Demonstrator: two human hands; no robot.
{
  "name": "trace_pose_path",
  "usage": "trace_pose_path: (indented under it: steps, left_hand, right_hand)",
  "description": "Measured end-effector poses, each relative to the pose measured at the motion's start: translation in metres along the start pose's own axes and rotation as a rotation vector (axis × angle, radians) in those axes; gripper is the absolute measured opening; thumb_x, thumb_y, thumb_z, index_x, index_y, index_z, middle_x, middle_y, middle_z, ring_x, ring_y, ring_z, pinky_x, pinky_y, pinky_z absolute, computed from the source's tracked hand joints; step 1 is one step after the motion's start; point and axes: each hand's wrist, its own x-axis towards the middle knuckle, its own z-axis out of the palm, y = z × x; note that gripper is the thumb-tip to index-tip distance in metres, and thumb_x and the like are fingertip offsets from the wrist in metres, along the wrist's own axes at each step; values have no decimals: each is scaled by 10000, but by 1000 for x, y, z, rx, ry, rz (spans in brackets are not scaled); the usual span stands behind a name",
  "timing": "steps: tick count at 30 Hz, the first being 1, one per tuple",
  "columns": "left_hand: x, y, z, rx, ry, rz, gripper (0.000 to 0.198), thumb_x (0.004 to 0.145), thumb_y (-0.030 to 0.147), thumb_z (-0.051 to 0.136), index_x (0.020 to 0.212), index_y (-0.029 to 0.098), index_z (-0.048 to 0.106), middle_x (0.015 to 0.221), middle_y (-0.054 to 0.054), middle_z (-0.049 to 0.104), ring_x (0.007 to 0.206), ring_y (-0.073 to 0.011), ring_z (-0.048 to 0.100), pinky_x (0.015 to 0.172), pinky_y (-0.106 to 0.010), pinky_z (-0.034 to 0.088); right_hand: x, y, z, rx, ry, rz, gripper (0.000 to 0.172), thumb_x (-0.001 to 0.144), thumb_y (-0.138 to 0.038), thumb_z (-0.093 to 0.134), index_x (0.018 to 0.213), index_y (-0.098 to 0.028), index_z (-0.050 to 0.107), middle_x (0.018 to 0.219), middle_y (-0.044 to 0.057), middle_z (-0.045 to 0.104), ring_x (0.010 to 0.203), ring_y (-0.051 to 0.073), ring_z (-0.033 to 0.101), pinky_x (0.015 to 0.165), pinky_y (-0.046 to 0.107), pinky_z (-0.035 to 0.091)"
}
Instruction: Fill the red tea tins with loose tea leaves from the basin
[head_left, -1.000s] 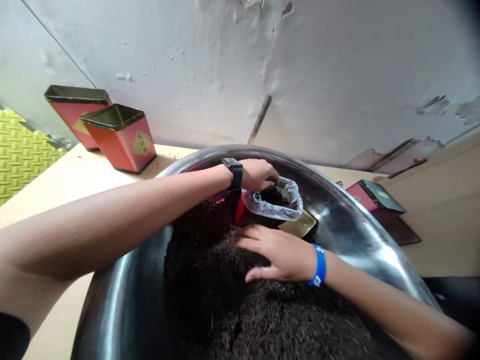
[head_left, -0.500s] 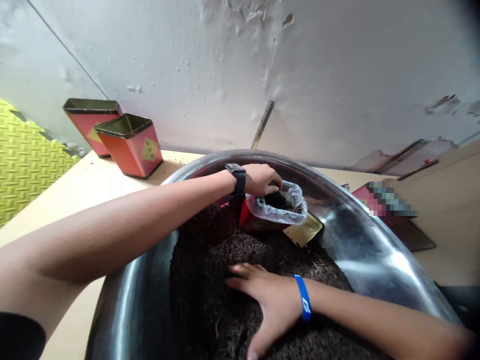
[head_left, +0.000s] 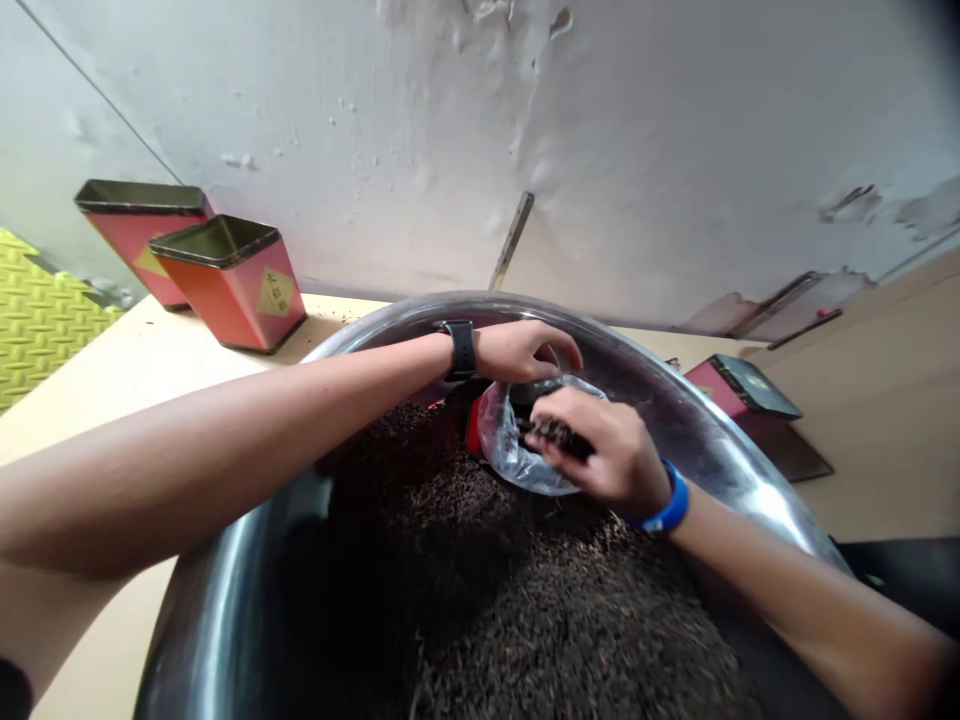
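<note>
A big steel basin (head_left: 720, 440) holds a heap of dark loose tea leaves (head_left: 525, 600). A red tin lined with a clear plastic bag (head_left: 506, 450) stands in the leaves at the basin's far side. My left hand (head_left: 525, 350), with a black watch at the wrist, pinches the bag's far rim. My right hand (head_left: 600, 450), wearing a blue wristband, is cupped over the bag's mouth with a clump of tea leaves in its fingers.
Two open red tins (head_left: 225, 280) stand at the back left on the beige table (head_left: 112, 370). A closed red tin (head_left: 739, 385) lies right of the basin. A peeling white wall (head_left: 600, 150) runs behind. Yellow foam matting (head_left: 37, 320) shows at far left.
My right hand lay flat on the tea heap, dragged back through it, and has now risen to the bag's mouth with a handful of leaves. My left hand stays at the bag's rim.
</note>
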Motion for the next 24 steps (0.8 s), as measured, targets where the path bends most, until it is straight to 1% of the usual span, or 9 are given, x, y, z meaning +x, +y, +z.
trace_pose_path:
  steps: [1, 2, 4, 6, 9, 15, 19, 21, 24]
  left_hand:
    - [0, 1, 0, -6, -20, 9, 334, 758, 116, 451, 1065, 136, 582, 923, -37, 665, 776, -102, 594, 683, -195, 440]
    - [1, 1, 0, 6, -28, 16, 324, 759, 108, 448, 1046, 138, 595, 927, -36, 666, 789, -102, 595, 695, -194, 439]
    - [1, 0, 0, 58, -18, 23, 304, 765, 107, 447, 1013, 144, 619, 932, -32, 668, 807, -100, 592, 718, -195, 433]
    - [1, 0, 0, 116, -1, 22, 277, 783, 129, 450, 986, 148, 637, 932, -28, 669, 810, -99, 585, 733, -197, 425]
    - [0, 3, 0, 177, -16, 6, 272, 805, 161, 443, 985, 156, 647, 934, -26, 670, 799, -99, 579, 730, -197, 415]
    - [-1, 12, 1, 307, -31, -48, 283, 833, 213, 417, 984, 178, 655, 940, -35, 672, 797, -116, 577, 718, -213, 395]
    - [-1, 11, 1, 337, -23, -78, 285, 851, 253, 401, 951, 180, 658, 905, -35, 673, 743, -110, 563, 671, -208, 376]
    - [-1, 9, 1, 349, -16, -100, 294, 860, 274, 390, 933, 177, 658, 870, -35, 671, 691, -103, 543, 635, -207, 360]
    - [0, 5, 1, 358, -16, -128, 306, 872, 278, 372, 898, 165, 655, 827, -37, 665, 630, -94, 509, 594, -208, 335]
  right_hand:
    - [1, 8, -1, -73, 14, 47, 212, 844, -291, 506, 959, -123, 566, 862, 79, 611, 822, 160, 561, 754, 287, 439]
    - [1, 15, 0, -143, -14, 80, 228, 845, -308, 502, 953, -122, 577, 870, 85, 613, 840, 175, 561, 767, 306, 439]
    - [0, 26, 5, -242, -128, 118, 262, 849, -338, 490, 970, -130, 593, 900, 89, 622, 875, 198, 561, 789, 335, 436]
    - [-1, 30, 10, -272, -229, 136, 264, 856, -332, 477, 995, -144, 602, 927, 78, 631, 892, 200, 562, 806, 340, 431]
    - [-2, 29, 12, -251, -289, 149, 233, 867, -289, 460, 985, -163, 616, 942, 54, 643, 890, 184, 568, 824, 330, 425]
    - [-4, 28, 11, -187, -248, 134, 206, 871, -223, 446, 948, -162, 626, 931, 47, 652, 852, 167, 577, 794, 312, 441]
    - [-3, 28, 7, -104, -212, 122, 213, 863, -210, 446, 993, -157, 606, 969, 61, 641, 907, 171, 566, 837, 328, 440]
    - [-1, 28, 0, -13, -232, 113, 278, 833, -121, 422, 1060, -166, 576, 1050, 58, 617, 987, 162, 543, 890, 328, 426]
    - [0, 27, -17, 33, -242, 106, 463, 728, 3, 367, 1114, -182, 544, 1163, 47, 562, 1102, 153, 484, 976, 341, 374]
